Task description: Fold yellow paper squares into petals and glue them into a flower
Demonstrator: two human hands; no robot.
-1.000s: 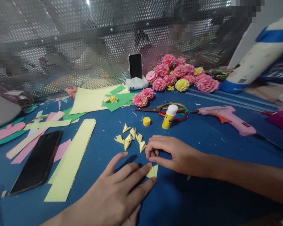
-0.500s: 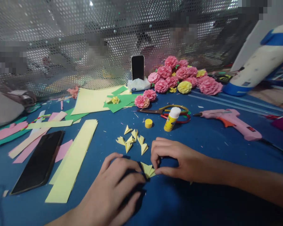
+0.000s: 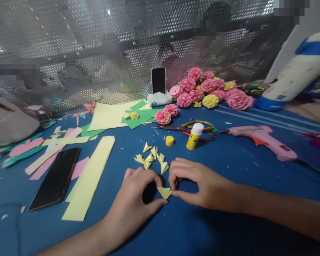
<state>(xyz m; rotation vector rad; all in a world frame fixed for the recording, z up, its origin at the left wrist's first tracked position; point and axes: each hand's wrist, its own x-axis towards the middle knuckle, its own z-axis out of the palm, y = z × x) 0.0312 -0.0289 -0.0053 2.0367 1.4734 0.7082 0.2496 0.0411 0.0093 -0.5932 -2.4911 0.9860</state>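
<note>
A small folded piece of pale yellow paper (image 3: 164,192) is between my two hands, just above the blue table. My right hand (image 3: 200,183) pinches its right corner between thumb and fingertips. On the other side, my left hand (image 3: 138,195) has its index finger at the upper left edge and its thumb at the lower tip, closed around the paper. Beyond the hands lies a loose cluster of similar folded yellow pieces (image 3: 150,156). An uncapped glue stick (image 3: 194,137) stands upright behind my right hand, with its yellow cap (image 3: 169,140) to its left.
Scissors (image 3: 185,127) lie behind the glue stick; a pink glue gun (image 3: 264,140) is at right. Yellow paper strips (image 3: 89,177) and a black phone (image 3: 56,177) lie at left. Pink paper flowers (image 3: 194,92) and an upright phone (image 3: 158,80) are at the back, before a perforated metal panel (image 3: 90,64).
My left hand has brought its thumb up to the folded paper and now grips it with thumb and index finger. The paper has turned slightly. The camera view has shifted a little.
</note>
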